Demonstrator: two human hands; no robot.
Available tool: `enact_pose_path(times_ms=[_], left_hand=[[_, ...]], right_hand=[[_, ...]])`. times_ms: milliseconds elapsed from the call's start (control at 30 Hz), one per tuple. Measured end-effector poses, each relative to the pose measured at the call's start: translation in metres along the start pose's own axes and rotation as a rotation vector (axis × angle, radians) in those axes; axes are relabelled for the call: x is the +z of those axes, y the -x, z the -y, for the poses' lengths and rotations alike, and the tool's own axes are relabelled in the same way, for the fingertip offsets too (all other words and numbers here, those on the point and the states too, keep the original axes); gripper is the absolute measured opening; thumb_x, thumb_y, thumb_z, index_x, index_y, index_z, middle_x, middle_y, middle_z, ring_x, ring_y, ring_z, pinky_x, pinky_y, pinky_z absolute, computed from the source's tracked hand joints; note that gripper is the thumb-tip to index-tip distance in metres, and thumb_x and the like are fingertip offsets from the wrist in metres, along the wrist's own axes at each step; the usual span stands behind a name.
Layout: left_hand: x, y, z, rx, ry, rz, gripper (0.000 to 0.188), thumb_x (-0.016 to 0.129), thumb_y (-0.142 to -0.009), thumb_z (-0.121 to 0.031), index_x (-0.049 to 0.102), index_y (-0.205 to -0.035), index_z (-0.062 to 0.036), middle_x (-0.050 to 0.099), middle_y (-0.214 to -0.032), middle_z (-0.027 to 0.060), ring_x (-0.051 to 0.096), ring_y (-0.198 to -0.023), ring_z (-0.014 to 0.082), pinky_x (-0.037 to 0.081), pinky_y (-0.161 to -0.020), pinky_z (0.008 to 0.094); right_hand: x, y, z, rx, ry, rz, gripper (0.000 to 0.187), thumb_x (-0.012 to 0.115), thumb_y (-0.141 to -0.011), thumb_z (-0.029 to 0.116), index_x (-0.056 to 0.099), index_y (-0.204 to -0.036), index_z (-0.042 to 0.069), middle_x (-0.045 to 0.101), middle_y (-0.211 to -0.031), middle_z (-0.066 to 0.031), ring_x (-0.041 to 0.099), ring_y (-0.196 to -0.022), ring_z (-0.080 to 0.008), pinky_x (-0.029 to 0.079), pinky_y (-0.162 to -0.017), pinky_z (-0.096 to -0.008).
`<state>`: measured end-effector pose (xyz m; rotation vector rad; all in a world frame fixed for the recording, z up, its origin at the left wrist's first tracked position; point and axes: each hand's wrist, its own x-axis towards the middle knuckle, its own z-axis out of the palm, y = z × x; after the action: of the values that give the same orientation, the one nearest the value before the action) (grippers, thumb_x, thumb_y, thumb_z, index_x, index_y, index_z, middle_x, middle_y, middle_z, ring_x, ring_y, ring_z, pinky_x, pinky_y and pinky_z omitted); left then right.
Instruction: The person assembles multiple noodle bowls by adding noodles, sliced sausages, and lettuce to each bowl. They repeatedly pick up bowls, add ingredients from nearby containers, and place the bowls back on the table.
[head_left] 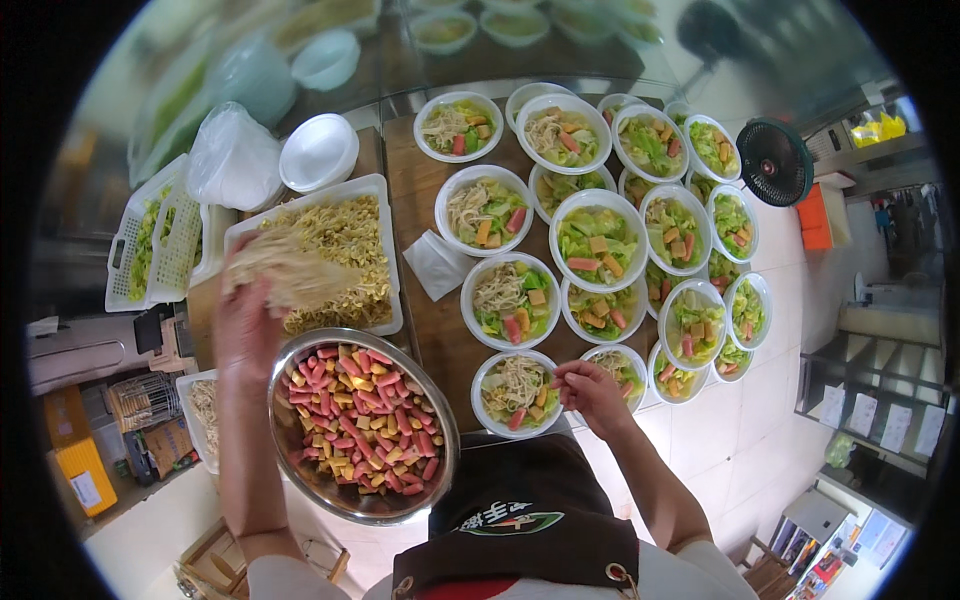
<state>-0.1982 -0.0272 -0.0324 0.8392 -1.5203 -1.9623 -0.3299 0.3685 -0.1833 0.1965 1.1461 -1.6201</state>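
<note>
My left hand (250, 325), smeared by motion, grips a clump of pale enoki mushrooms (285, 272) above a white tray (391, 255) of yellowish bean sprouts. Below it stands a steel bowl (449, 420) full of pink sausage pieces and golden-brown cubes. My right hand (597, 398) has its fingers pinched together at the right rim of the nearest white bowl (487, 420); whether they hold that rim is unclear. This bowl contains lettuce, enoki, sausage and cubes. Behind it, another white bowl (468, 330) and several more carry similar fillings.
Several filled bowls are stacked in layers along the table's right side. A folded white napkin (438, 264) lies on the wooden board (425, 330). Empty white bowls (319, 152), a plastic bag (235, 160) and a basket of greens (150, 245) are at far left. A black fan (775, 162) stands right.
</note>
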Motion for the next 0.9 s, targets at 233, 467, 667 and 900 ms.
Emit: enact_pose_path(times_ms=[233, 467, 667, 900], left_hand=[[0.121, 0.007, 0.066, -0.262, 0.148, 0.306, 0.034, 0.053, -0.081, 0.001, 0.048, -0.115, -0.0061, 0.055, -0.103, 0.0039, 0.056, -0.083, 0.0108, 0.046, -0.062, 0.0234], [0.173, 0.039, 0.096, -0.448, 0.005, 0.317, 0.032, 0.046, -0.078, 0.008, 0.052, -0.107, -0.0040, 0.056, -0.093, 0.0045, 0.054, -0.076, 0.0095, 0.046, -0.060, 0.0226], [0.190, 0.080, 0.123, -0.572, -0.021, 0.288, 0.034, 0.046, -0.079, 0.010, 0.051, -0.110, -0.0026, 0.057, -0.100, 0.0072, 0.057, -0.084, 0.0123, 0.049, -0.064, 0.0244], [0.238, 0.144, 0.174, -0.853, 0.018, 0.378, 0.032, 0.049, -0.081, 0.009, 0.052, -0.110, -0.0047, 0.058, -0.099, 0.0056, 0.057, -0.087, 0.0118, 0.048, -0.073, 0.0242]], right_hand=[[0.037, -0.050, 0.032, -0.214, -0.039, 0.091, 0.024, 0.047, -0.090, 0.012, 0.054, -0.109, -0.001, 0.061, -0.095, -0.0083, 0.058, -0.085, -0.0161, 0.046, -0.076, -0.0280], [-0.051, 0.009, 0.008, -0.247, -0.126, -0.219, 0.022, 0.047, -0.089, 0.012, 0.055, -0.106, -0.001, 0.061, -0.093, -0.0098, 0.058, -0.081, -0.0158, 0.047, -0.071, -0.0256], [-0.118, 0.085, -0.024, -0.195, -0.173, -0.418, 0.021, 0.049, -0.088, 0.013, 0.055, -0.102, -0.001, 0.061, -0.089, -0.0099, 0.059, -0.077, -0.0152, 0.046, -0.067, -0.0246], [-0.135, 0.119, -0.052, -0.153, -0.309, -0.445, 0.019, 0.049, -0.088, 0.011, 0.056, -0.102, -0.001, 0.061, -0.087, -0.0090, 0.058, -0.075, -0.0138, 0.046, -0.065, -0.0226]])
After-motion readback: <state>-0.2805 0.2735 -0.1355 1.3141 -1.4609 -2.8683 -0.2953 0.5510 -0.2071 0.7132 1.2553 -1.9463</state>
